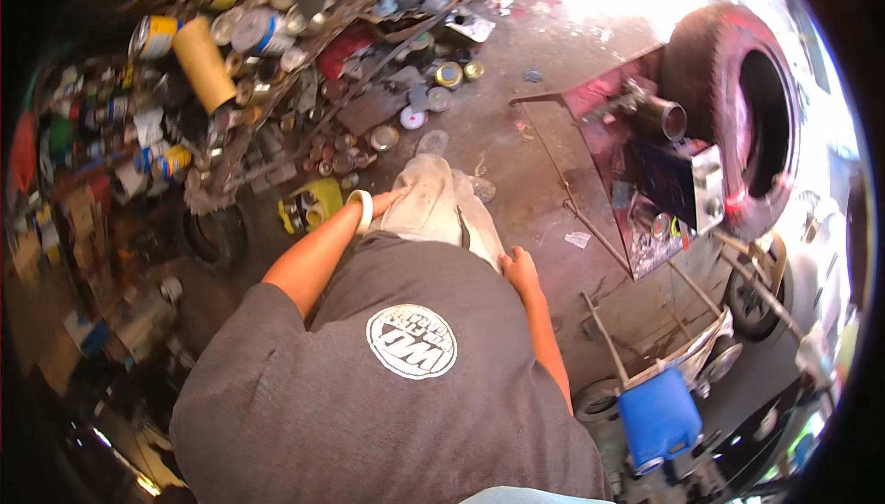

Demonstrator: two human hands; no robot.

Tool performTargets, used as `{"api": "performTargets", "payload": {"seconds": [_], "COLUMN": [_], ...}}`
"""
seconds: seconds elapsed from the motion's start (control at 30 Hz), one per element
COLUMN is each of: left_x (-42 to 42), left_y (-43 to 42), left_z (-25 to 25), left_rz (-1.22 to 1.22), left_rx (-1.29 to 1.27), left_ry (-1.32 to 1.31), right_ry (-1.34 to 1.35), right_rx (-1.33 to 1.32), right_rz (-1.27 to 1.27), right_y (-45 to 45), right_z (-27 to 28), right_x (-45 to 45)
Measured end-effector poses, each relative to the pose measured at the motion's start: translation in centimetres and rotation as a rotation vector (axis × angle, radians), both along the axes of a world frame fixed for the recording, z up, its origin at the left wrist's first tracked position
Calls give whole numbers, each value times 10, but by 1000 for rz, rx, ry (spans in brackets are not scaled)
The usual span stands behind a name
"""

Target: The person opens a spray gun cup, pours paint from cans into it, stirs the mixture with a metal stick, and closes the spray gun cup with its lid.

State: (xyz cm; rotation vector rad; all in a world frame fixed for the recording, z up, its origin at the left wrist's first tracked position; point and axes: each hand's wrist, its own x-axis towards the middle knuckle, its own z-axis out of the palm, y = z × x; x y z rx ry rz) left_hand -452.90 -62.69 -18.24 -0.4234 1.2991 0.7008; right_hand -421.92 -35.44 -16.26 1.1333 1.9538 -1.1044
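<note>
My left hand (391, 200), with a pale band (363, 212) around the wrist, rests against the upper thigh of the beige trousers (424, 195). Its fingertips are hidden at the cloth, so I cannot tell how they are held. On the other side, my right hand (520, 272) hangs at the hip against the trouser side. Those fingers are curled, and whatever may be inside them is hidden. Below both hands spreads my dark T-shirt (304, 384) with a round white print. A yellow plastic container (319, 205) lies on the floor beside my left forearm.
Shelves to the left hold piled cans, including a brown cylinder (204, 64). Loose tins (449, 75) sit on the floor ahead. To the right are a large tire (693, 52), a metal-framed table (595, 103) with parts on it, and a blue jerrycan (659, 416).
</note>
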Motion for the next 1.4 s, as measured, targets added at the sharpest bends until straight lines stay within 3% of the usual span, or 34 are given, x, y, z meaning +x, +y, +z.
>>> {"api": "performTargets", "payload": {"seconds": [0.17,0.2,0.23,0.3,0.47,0.57,0.67,0.8,0.87,1.03,1.07,1.17,1.23,1.3,1.37,1.4], "left_x": [-27,-21,-21,-13,32,44,45,92,125,191,191,119,92,63,50,48], "left_y": [-53,-70,-66,-71,-49,-22,-2,-12,-16,-6,6,-3,14,7,-2,-4], "left_z": [17,-19,-19,-61,-151,-117,-80,-131,-164,-260,-269,-259,-276,-286,-301,-311], "left_rz": [241,239,167,-18,-170,-50,105,167,239,246,318,505,761,864,939,971], "left_rx": [-14,84,167,158,30,-97,-178,-185,-204,-165,-138,-106,-102,-144,-135,-133], "left_ry": [-92,-83,41,126,183,167,186,133,22,-59,41,367,539,634,677,698], "right_ry": [-24,-27,-11,-2,134,173,-25,-135,-61,-31,32,172,337,341,667,553], "right_rx": [108,150,170,188,46,13,122,181,199,263,255,207,200,183,115,188], "right_rz": [118,86,122,200,512,820,1082,1188,1294,1689,1767,1878,1967,1956,1961,1997], "right_y": [24,28,35,42,50,60,67,66,58,5,-9,-71,-133,-206,-268,-303], "right_z": [-20,-9,-10,-11,-32,-79,-102,-127,-143,-211,-235,-315,-361,-406,-457,-467], "right_x": [-63,-88,-112,-146,-229,-252,-271,-304,-309,-342,-350,-376,-396,-419,-440,-450]}}
